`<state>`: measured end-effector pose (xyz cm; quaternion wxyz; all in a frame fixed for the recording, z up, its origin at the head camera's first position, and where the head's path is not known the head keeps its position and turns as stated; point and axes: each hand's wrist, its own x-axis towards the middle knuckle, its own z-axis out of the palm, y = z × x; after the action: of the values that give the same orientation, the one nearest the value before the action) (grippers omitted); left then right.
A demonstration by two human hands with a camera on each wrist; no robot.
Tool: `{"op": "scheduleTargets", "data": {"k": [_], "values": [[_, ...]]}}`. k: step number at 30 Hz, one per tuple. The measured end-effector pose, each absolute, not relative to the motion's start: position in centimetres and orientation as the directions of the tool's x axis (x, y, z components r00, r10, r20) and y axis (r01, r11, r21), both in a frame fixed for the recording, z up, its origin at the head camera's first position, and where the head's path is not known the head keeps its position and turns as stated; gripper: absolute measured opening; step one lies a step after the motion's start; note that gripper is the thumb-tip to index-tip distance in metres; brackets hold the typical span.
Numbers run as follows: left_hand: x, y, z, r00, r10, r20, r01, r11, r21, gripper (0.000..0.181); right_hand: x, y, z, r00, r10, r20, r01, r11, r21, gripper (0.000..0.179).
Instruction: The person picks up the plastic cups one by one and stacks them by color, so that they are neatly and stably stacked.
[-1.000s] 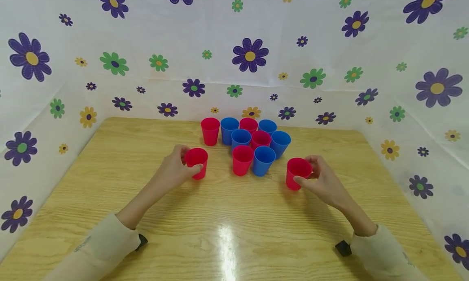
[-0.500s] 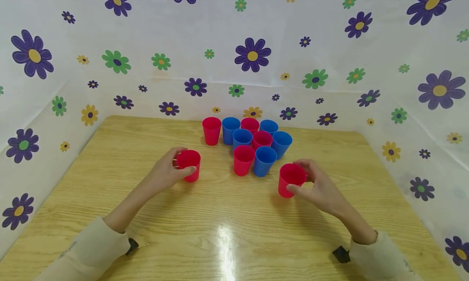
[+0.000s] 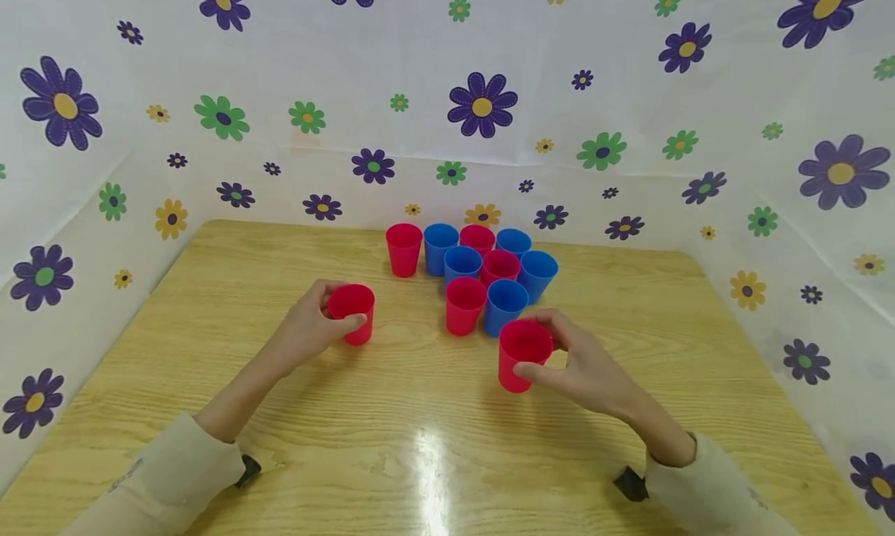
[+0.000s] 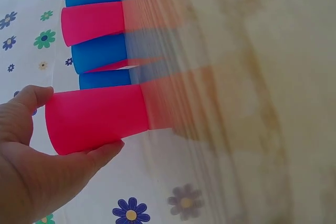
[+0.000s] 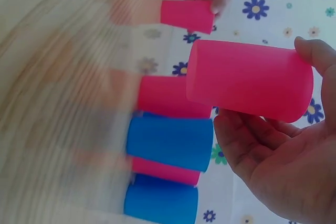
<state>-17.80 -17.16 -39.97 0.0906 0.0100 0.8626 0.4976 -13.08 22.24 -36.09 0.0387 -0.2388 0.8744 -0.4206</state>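
Observation:
Left of the grouped cups, my left hand (image 3: 308, 332) holds an upright red cup (image 4: 97, 119) between thumb and fingers. Its base meets the table in the left wrist view. My right hand (image 3: 594, 373) grips another red cup (image 5: 247, 80), thumb on one side and fingers on the other. In the right wrist view this cup's base is clear of the tabletop. It hangs in front of the blue cup (image 3: 506, 307) at the group's near side, hiding a little of its lower edge. Beside that stands a red cup (image 3: 464, 312).
Several more red and blue cups stand upright behind, close together, with a red cup (image 3: 403, 252) at the back left end. The wooden table (image 3: 336, 450) reaches a flowered cloth (image 3: 280, 70) at the back and sides.
My right hand has carried its red cup leftward and nearer to me, to the front of the blue cup. The left hand and its red cup have shifted a little left.

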Motion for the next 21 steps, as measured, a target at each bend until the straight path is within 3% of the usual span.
{"op": "scheduleTargets", "data": {"k": [14,21], "values": [[-18.7,-18.5,-40.0,-0.968,0.214,-0.134,0.001,0.534,0.845,0.072,-14.1,16.3,-34.2,-0.840,-0.516,0.169,-0.442,0.470,-0.764,0.062],[-18.7,-19.0,-40.0,-0.962,0.255,-0.100,0.051,0.526,0.849,0.068,-15.0,13.7,-33.0,-0.854,-0.487,0.186,-0.433,0.465,-0.772,0.064]]}}
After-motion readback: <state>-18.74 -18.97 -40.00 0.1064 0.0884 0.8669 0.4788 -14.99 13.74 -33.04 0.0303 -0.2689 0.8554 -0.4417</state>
